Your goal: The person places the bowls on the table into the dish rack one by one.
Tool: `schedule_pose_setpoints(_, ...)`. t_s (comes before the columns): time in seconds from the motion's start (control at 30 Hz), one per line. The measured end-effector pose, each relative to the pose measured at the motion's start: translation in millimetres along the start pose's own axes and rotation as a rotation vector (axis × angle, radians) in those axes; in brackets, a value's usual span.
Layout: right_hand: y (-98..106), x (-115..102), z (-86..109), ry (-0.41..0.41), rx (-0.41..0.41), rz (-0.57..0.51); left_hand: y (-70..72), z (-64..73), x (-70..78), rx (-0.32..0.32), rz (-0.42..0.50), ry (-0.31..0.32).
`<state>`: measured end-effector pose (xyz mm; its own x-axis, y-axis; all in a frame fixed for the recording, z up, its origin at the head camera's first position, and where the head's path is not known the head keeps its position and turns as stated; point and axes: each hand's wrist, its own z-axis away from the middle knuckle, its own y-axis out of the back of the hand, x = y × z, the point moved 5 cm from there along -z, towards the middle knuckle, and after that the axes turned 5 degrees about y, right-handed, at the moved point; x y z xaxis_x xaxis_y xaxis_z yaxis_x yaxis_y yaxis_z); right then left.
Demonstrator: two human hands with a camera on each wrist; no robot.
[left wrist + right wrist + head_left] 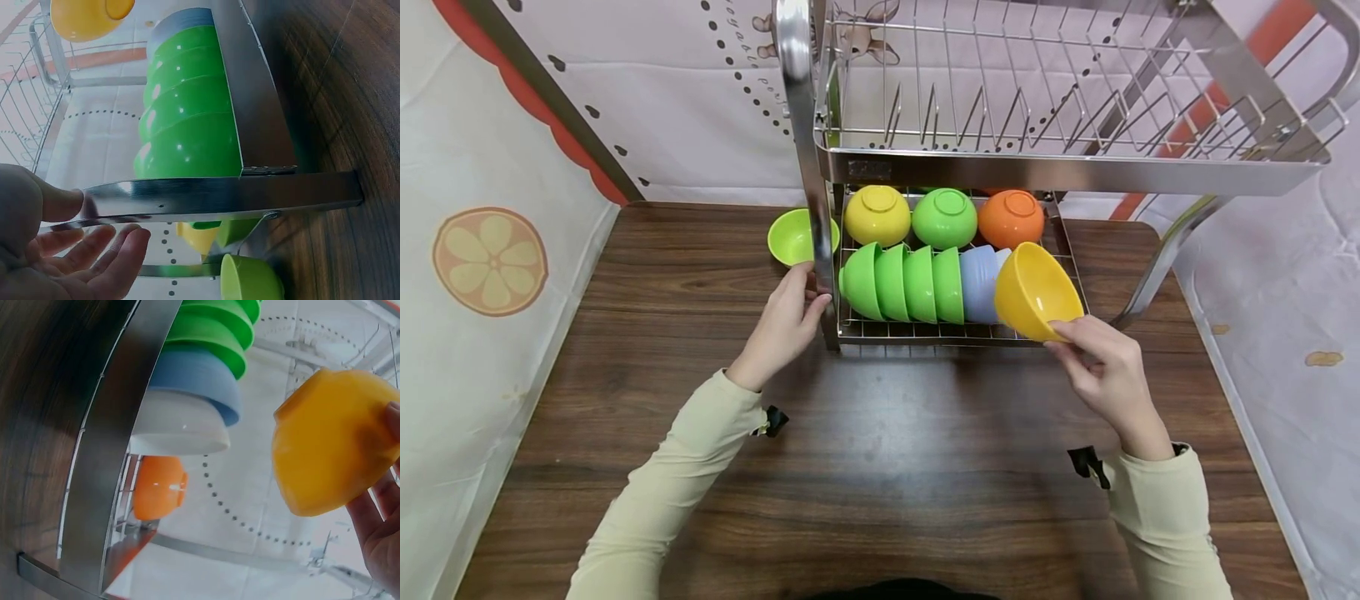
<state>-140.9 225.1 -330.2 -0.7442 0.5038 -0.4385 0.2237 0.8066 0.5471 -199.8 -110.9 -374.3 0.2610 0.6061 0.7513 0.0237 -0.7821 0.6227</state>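
My right hand (1108, 379) pinches the rim of a yellow bowl (1024, 298), tilted and raised at the right end of the lower rack. In the right wrist view the bowl (334, 444) hangs apart from a white bowl (178, 425). That one ends a nested row of several green bowls (891, 282) and blue bowl (977, 283), all on their sides. At the rack's left, my left hand (781, 325) holds the metal post of the dish rack (824, 321), thumb on one side and fingers on the other, as the left wrist view shows (187, 199).
Behind the row, upside-down yellow (877, 218), green (945, 221) and orange (1011, 221) bowls sit on the lower tier. A lime green bowl (790, 237) stands on the wooden table (880, 483) outside the left post. An upper wire tier (1075, 171) overhangs the back.
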Motion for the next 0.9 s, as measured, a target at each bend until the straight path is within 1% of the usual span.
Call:
schedule_pose_setpoints(0.17,6.0,14.3,1.9,-0.146,0.054,-0.017,-0.6,-1.0,-0.3,0.010,-0.006,-0.010)
schedule_pose_setpoints(0.27,8.3,24.9,4.0,-0.241,0.103,-0.067,-0.6,-1.2,-1.4,0.009,-0.024,-0.017)
schedule_pose_setpoints(0.33,9.8,32.5,6.1,-0.303,0.163,-0.122,-0.6,-1.7,-2.1,0.003,-0.025,-0.017)
schedule_pose_setpoints(0.4,11.1,40.9,8.4,-0.367,0.219,-0.154,-0.8,-1.9,-2.9,-0.003,-0.028,-0.017)
schedule_pose_setpoints(0.5,12.5,53.5,12.5,-0.465,0.324,-0.217,-1.0,-2.1,-3.7,-0.012,-0.033,-0.015)
schedule_pose_setpoints(0.57,12.0,60.7,14.6,-0.519,0.391,-0.294,-1.0,-2.0,-4.1,-0.012,-0.042,-0.015)
schedule_pose_setpoints(0.6,11.3,63.8,15.6,-0.537,0.431,-0.348,-0.9,-2.1,-4.2,-0.011,-0.046,-0.014)
schedule_pose_setpoints(0.73,5.8,75.0,18.7,-0.596,0.583,-0.604,0.1,-2.1,-4.1,-0.006,-0.058,-0.010)
schedule_pose_setpoints(0.83,0.8,83.6,22.1,-0.655,0.672,-0.747,0.9,-2.1,-4.0,-0.009,-0.060,-0.001)
schedule_pose_setpoints(0.9,-2.4,88.7,24.3,-0.697,0.713,-0.810,1.2,-2.1,-3.5,-0.014,-0.059,0.004)
